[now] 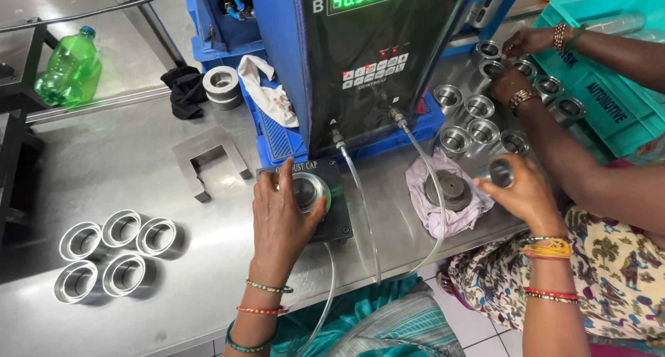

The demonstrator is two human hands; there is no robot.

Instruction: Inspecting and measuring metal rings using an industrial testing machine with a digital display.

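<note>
Directly in front of the tall blue gauge box (360,59) sits a dark square block (320,199), and on it rests a shiny metal ring (309,189). The left hand (280,218) lies over that ring, palm down, fingers (267,187) curled around its near rim and the thumb against its right side, gripping it on the block. To the right of the gauge box, beyond two clear hoses (360,204) that run down from its base, the right hand (523,194) is closed around a second metal ring (500,171), holding it up off the steel table (138,170) with the open bore facing the camera. Just left of that hand a round grey disc (450,189) lies on a pale purple cloth (443,208).

Far left of the gauge box, five more rings (114,250) stand in a tight cluster on the table. Behind them a green plastic bottle (69,69) lies tilted. A notched metal plate (209,159) lies near the box's left foot, with a white rag (267,87) above it.

Right of the gauge box, another person's two hands (516,66) work among a group of rings (478,118), beside a teal plastic crate (616,73).
</note>
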